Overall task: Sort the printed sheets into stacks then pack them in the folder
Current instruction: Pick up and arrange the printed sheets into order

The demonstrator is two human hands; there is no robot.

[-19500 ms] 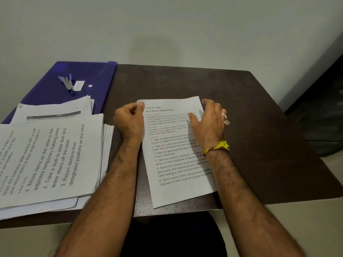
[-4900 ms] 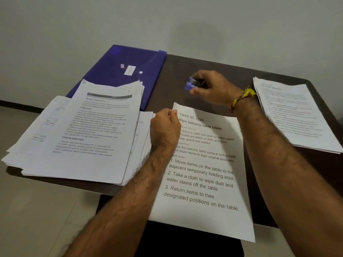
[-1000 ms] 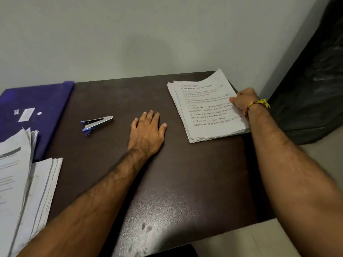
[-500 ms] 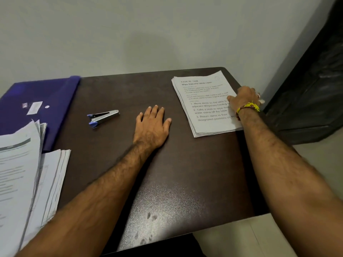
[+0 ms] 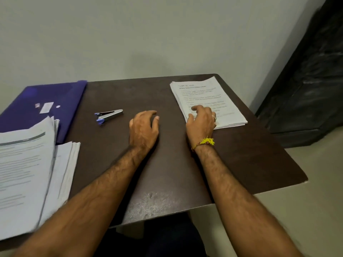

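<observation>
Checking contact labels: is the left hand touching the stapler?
Apart. The head view shows bare dark table between the left hand and the stapler.

One head-worn wide-angle view only, close above the seated person's near table point(image 5: 185, 164) edge, facing forward and steeply down across it to the wall point(image 5: 148, 34) behind.

My dark table point(image 5: 167, 173) carries a blue folder point(image 5: 46, 101) upper left, loose sheets point(image 5: 27, 173) lower left, a stapler point(image 5: 108, 115) centre, a stack point(image 5: 206, 97) upper right
</observation>
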